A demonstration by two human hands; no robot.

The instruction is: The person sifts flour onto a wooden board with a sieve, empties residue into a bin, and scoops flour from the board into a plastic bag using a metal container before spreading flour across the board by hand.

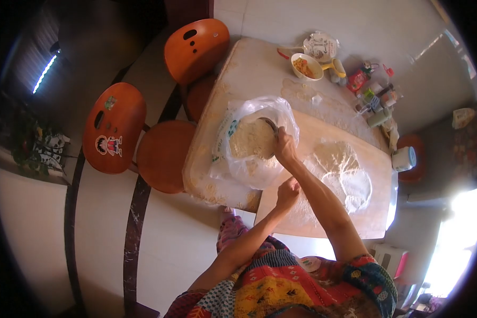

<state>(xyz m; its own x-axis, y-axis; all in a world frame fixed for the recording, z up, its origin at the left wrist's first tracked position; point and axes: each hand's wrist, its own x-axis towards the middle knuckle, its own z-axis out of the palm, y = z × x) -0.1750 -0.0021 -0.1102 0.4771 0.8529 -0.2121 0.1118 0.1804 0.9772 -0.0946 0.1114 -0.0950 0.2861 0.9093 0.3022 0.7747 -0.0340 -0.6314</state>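
- The right hand (pixel 285 147) reaches into the mouth of the plastic bag (pixel 287 114), its fingers closed on the rim of a bowl-like scoop (pixel 271 125); most of the scoop is hidden, so its full shape cannot be told.
- The left hand (pixel 289 194) is curled, just beside the near side of the bag and the board's left edge; its fingertips are hidden, so whether it pinches anything cannot be told.
- The bag stands open toward the left edge of the bench (pixel 212 153), nearer its near left corner than its far edge, with pale flour (pixel 249 140) inside.
- The wooden board (pixel 323 131) lies to the right of the bag, reaching the near edge of the bench.
- On the board, right of the forearm, spreads a heap of white flour (pixel 336 159), its surface uneven.
- Along the far edge of the bench stand a white bowl (pixel 318 69) of orange-yellow food and, beside it, a round hand fan (pixel 321 46).
- Toward the far right corner cluster jars (pixel 379 116) and a red packet (pixel 357 80).
- Two orange chairs (pixel 167 153) stand along the left edge of the bench.
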